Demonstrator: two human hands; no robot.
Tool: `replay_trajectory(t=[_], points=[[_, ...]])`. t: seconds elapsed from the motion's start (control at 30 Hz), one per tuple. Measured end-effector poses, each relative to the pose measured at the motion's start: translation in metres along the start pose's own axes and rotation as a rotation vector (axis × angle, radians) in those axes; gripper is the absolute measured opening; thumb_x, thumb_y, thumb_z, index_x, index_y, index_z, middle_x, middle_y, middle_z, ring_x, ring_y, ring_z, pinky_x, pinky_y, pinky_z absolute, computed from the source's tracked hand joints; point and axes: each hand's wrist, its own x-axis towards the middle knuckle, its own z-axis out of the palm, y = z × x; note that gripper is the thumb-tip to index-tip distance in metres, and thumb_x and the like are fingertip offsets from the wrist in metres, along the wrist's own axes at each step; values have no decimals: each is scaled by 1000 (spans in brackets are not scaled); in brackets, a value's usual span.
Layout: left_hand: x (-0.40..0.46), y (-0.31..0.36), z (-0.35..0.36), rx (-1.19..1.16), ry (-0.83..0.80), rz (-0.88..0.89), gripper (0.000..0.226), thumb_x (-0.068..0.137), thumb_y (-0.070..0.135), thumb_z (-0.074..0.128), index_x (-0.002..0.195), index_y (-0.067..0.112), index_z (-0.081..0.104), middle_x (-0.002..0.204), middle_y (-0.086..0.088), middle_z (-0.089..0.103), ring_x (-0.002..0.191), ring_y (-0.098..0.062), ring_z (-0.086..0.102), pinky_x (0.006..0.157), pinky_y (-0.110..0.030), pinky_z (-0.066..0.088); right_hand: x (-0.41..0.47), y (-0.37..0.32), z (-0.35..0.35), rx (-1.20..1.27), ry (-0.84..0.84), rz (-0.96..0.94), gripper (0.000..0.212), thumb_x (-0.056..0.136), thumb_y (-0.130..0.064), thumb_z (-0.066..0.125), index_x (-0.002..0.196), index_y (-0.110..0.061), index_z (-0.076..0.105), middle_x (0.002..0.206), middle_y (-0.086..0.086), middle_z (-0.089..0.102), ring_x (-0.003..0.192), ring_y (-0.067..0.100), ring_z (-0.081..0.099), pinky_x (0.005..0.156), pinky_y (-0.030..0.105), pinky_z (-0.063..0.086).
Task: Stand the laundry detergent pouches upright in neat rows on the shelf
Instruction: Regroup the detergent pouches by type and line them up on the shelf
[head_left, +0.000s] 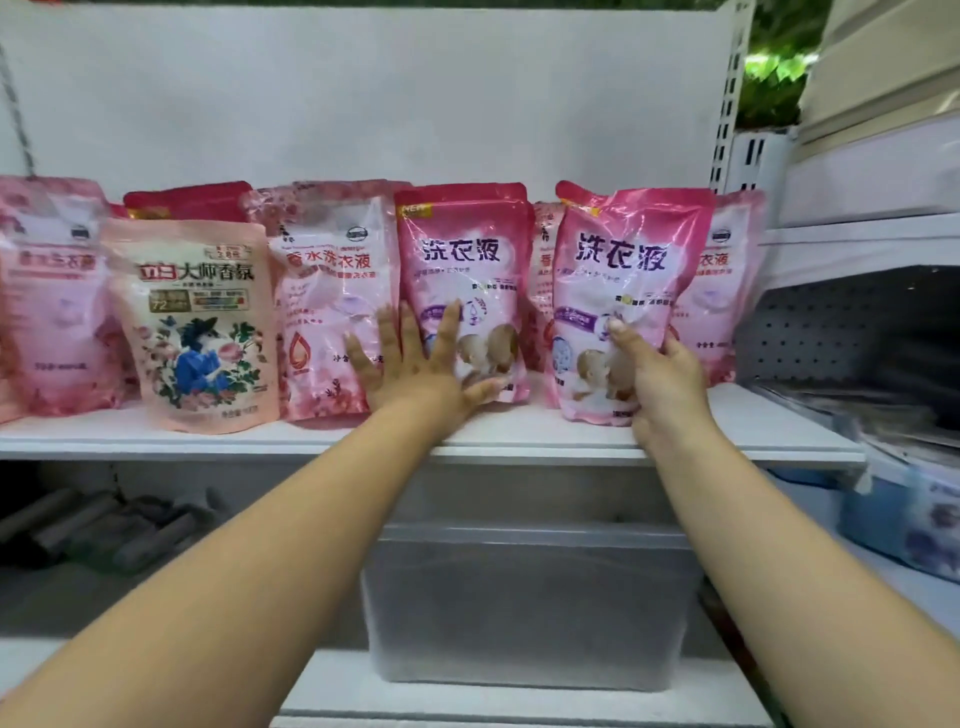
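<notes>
On the shelf (291, 439), upright pouches (462, 270)

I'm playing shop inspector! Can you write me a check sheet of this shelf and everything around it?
Surface: white shelf, holding pouches.
Job's things: pink pouches upright in a row; peach pouch stands further forward; right pink pouch tilted.
Clutter: nothing seen on the shelf.
Hands: left hand flat against middle pink pouch; right hand grips the right pink pouch, fingers curled.
Cables: nothing seen.
Surroundings: clear plastic bin below; grey rolls lower left; pegboard right.
</notes>
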Motion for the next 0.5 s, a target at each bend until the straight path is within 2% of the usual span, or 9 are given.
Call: replay_trajectory(t=[0.1,0.2,0.23,0.3,0.4,0.5], points=[[10,0,0,12,-27,-43,91,75,81,18,130,35,-38,145,-11,-37,131,-33,-37,98,-60,-24,1,1,0,25,-69,5,8,81,-21,67,76,-22,61,74,-7,67,66,9,63,61,22,50],[17,-1,-2,-5,-53,-66,92,74,80,20,130,36,-38,146,-10,-36,131,-35,-36,98,-61,-23,5,3,1,57,-171,47,8,80,-19,67,75,-19,61,55,-10,67,51,5,63,49,17,48],[20,-3,-2,-28,-65,-70,92,74,80,22,131,38,-37,146,-10,-36,131,-35,-35,98,-61,-23,5,4,2,59,-199,62,9,81,-19,66,74,-18,60,51,-10,66,48,4,63,49,17,48],[23,-5,-3,-95,-74,-67,91,76,78,27,133,40,-33,148,-10,-34,132,-34,-34,100,-59,-23,5,3,4,49,-224,86,10,81,-21,66,74,-17,59,53,-8,66,49,6,63,60,23,51],[19,-16,-4,-247,-71,11,90,78,74,35,139,43,-22,151,-9,-27,137,-28,-28,104,-53,-20,6,2,6,71,-245,150,12,79,-24,68,80,-16,59,76,2,67,72,18,62,88,41,47],[6,-38,-10,-510,24,144,79,81,72,32,145,40,-2,156,-6,-5,143,-25,-5,112,-50,-5,4,3,18,80,-340,211,22,78,-23,68,96,-14,61,88,6,67,86,23,62,95,46,46]])
